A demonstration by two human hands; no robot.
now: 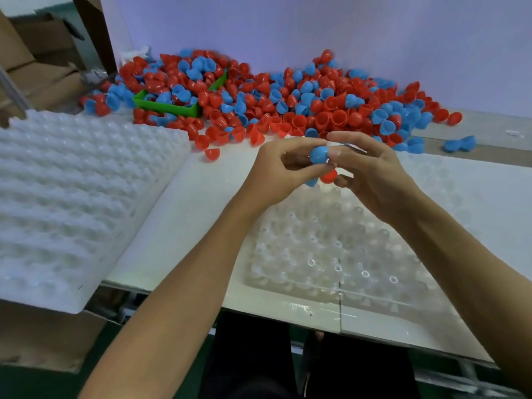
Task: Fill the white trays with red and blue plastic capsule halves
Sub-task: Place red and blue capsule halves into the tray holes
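Note:
A big heap of red and blue capsule halves [288,96] lies along the back of the table. Over the far end of a white dimpled tray [339,254] my two hands meet. My left hand [276,174] pinches a blue capsule half [319,154] between thumb and fingers. My right hand [371,174] touches the same blue half with its fingertips and curls around a red capsule half [328,175]; a second blue piece [312,182] shows just below, partly hidden. The tray's cups in view hold nothing.
A stack of white dimpled trays [72,197] stands at the left, overhanging the table edge. A green bin [169,106] sits half buried in the heap. Two loose blue halves [460,144] lie at the right. Cardboard boxes [37,53] stand at the far left.

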